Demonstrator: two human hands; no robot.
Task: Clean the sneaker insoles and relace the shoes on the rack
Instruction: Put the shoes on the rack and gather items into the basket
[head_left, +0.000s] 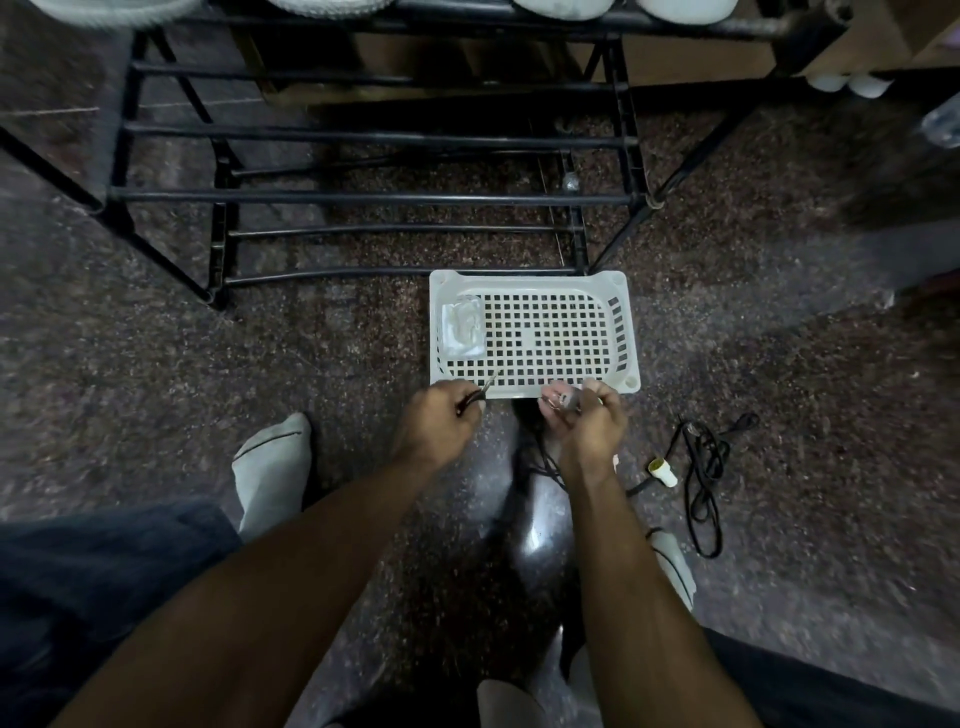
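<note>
A thin black shoelace (475, 400) is being pinched in the left hand (439, 421). Its other end is being gripped by the right hand (587, 421), near a white basket (626, 332). Likely light and limp, it is best held at the stiff tip.

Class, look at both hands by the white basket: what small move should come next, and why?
Probably bring the left hand across so its thin dark tool meets the small item pinched in the right hand. Both hands are gripping, apart, just short of the basket; what the item is cannot be told.
</note>
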